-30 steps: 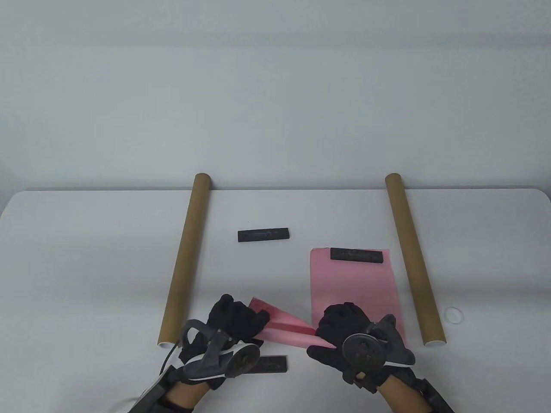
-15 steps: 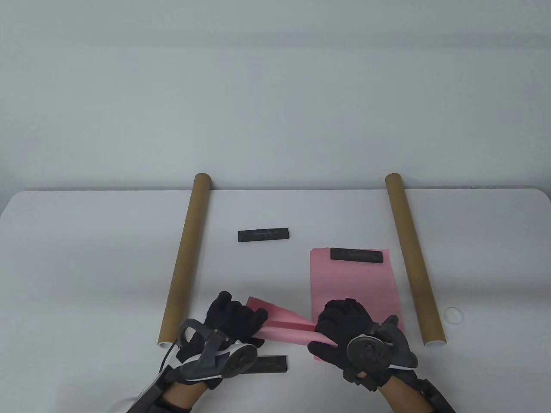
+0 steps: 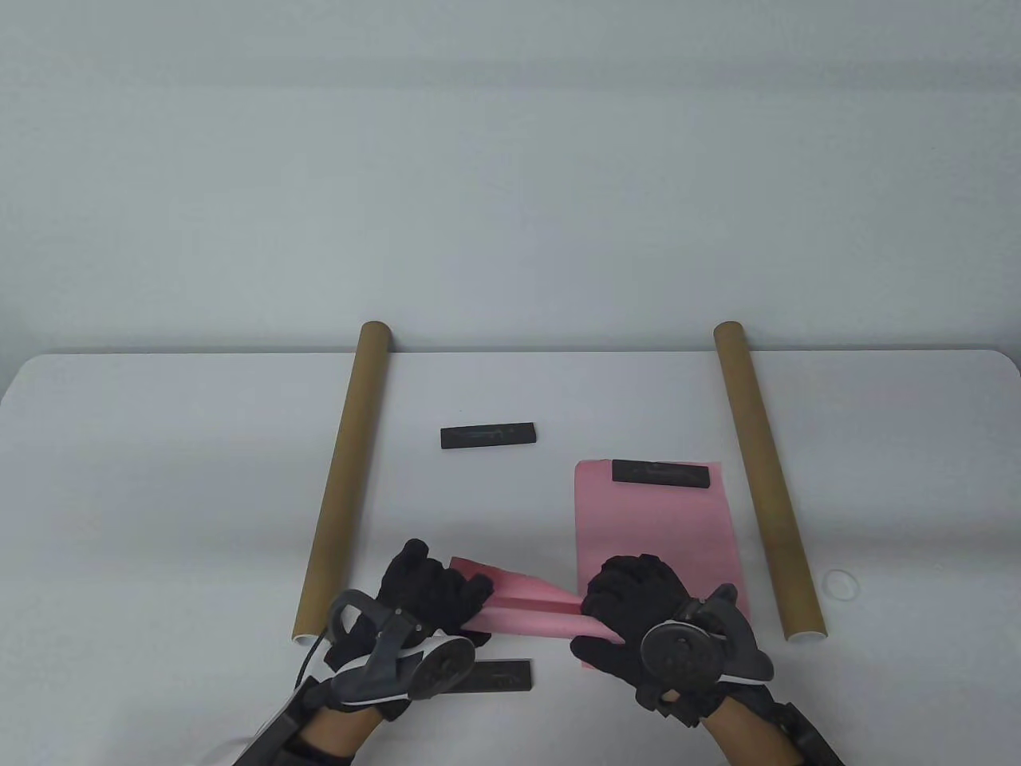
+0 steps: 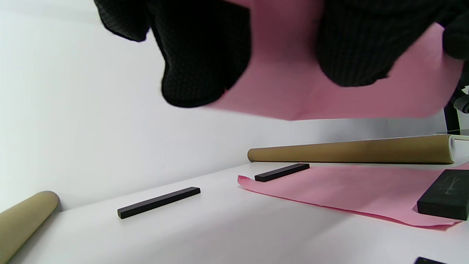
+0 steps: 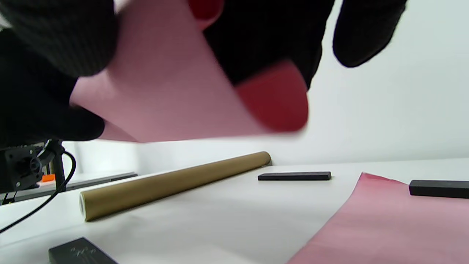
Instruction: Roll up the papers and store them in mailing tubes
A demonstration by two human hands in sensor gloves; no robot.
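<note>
Pink rolled paper (image 3: 526, 610) held between both hands near table edge (image 3: 96, 678).

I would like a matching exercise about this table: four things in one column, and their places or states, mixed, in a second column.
Things:
1. rolled pink paper
2. flat pink sheet
3. left tube
4. clear ring

Places or states:
A. right of the right tube
B. held in both hands
C. weighted by a black bar
D. left of the lone black bar

Pairs: 1-B, 2-C, 3-D, 4-A

The left hand (image 3: 431, 594) has drawn its end of the rolled pink paper (image 3: 526, 610) slightly further left.
</note>
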